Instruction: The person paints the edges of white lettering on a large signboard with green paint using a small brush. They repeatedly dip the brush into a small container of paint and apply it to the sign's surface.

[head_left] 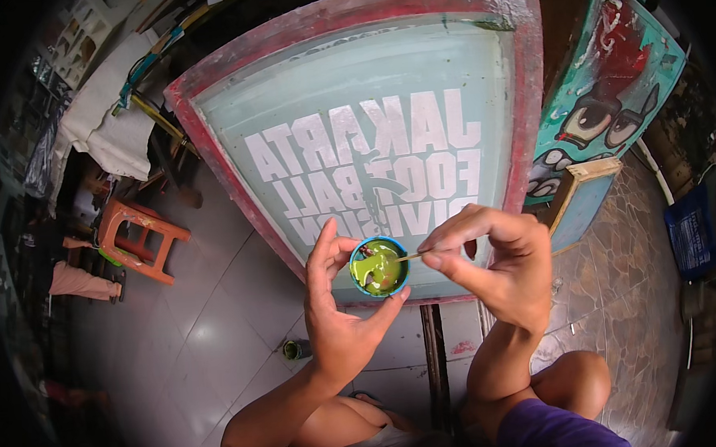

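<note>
My left hand [338, 320] holds a small blue-rimmed cup [370, 269] of glossy green liquid, thumb and fingers around its sides. Between my right thumb and fingers [488, 266] is a thin stick [415, 254], its tip dipped in the green liquid. Both hands are in front of a large screen frame [527, 72] with a worn red border and pale mesh carrying large white reversed lettering. The lower middle of the mesh is partly hidden behind my hands and the cup.
An orange stool [167, 252] and another person's leg [81, 282] are at left. A cartoon-painted teal board [635, 67] and smaller frame [572, 186] lean at right, near a blue package [690, 233]. A small container [296, 350] sits on the tiled floor [196, 366].
</note>
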Available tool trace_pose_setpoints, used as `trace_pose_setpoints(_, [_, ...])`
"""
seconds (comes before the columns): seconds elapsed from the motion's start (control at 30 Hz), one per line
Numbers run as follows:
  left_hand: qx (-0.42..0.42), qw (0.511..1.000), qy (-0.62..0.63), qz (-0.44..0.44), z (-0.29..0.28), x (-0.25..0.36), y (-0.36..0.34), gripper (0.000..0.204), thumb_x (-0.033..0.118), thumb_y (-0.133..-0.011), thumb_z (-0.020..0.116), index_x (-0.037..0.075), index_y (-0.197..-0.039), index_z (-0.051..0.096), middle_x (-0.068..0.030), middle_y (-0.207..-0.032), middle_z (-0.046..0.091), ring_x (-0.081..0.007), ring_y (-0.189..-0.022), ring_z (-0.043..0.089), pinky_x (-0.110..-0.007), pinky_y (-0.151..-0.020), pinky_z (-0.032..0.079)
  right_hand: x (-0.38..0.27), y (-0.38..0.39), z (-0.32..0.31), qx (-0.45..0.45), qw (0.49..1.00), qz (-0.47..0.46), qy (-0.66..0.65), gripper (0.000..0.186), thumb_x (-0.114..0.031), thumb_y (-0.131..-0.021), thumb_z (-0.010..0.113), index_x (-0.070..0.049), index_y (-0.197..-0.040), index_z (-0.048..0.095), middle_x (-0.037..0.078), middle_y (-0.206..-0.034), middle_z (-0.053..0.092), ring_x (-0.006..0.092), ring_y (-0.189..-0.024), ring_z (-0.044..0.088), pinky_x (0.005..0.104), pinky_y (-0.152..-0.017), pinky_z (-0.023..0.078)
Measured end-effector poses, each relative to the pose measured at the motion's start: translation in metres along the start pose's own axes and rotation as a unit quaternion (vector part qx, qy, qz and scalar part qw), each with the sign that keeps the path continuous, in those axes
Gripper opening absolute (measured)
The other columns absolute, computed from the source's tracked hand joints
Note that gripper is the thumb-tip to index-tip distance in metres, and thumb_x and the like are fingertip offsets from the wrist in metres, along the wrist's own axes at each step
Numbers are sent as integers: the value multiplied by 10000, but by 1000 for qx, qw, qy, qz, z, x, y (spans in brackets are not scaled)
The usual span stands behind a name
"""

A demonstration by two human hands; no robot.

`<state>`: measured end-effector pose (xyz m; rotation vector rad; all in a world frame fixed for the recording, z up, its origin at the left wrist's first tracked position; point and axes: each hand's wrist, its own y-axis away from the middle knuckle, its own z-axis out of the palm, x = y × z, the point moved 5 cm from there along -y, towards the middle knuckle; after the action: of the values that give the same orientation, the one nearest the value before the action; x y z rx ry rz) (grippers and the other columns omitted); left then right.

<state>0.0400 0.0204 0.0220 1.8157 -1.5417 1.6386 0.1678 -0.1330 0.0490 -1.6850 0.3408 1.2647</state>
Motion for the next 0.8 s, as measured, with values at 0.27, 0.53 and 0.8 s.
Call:
trace_pose_setpoints(0.27, [10, 1000, -4, 15, -4, 2, 0, 990, -8, -726, 851, 0, -1545, 296, -119, -1173, 600, -234, -1094, 610, -386, -1011, 463, 8, -2, 25, -42, 993, 7, 113, 94, -36, -788, 793, -62, -867, 747, 31, -818, 744, 118, -656, 621, 262, -568, 415])
trace_pose_setpoints(0.53, [-13, 1000, -16, -18, -3, 0, 6, 1050, 6, -691, 884, -9, -1549, 279, -99, -1240, 513, -204, -1135, 561, -357, -984, 437, 4, -20, -12, 48, 997, -53, -18, 78, 26, -828, 762, -23, -836, 703, 58, -836, 753, 116, -813, 698, 265, -685, 501])
trace_pose_setpoints(0.8, [-14, 1000, -11, -19, -5, 1, 12, 987, 57, -697, 894, -17, -1514, 346, -114, -1137, 601, -225, -1049, 609, -377, -939, 486, -2, -120, -83, 203, 962, -180, -3, 111, -25, -847, 803, 10, -921, 727, 64, -916, 742, 115, -861, 682, 238, -795, 533])
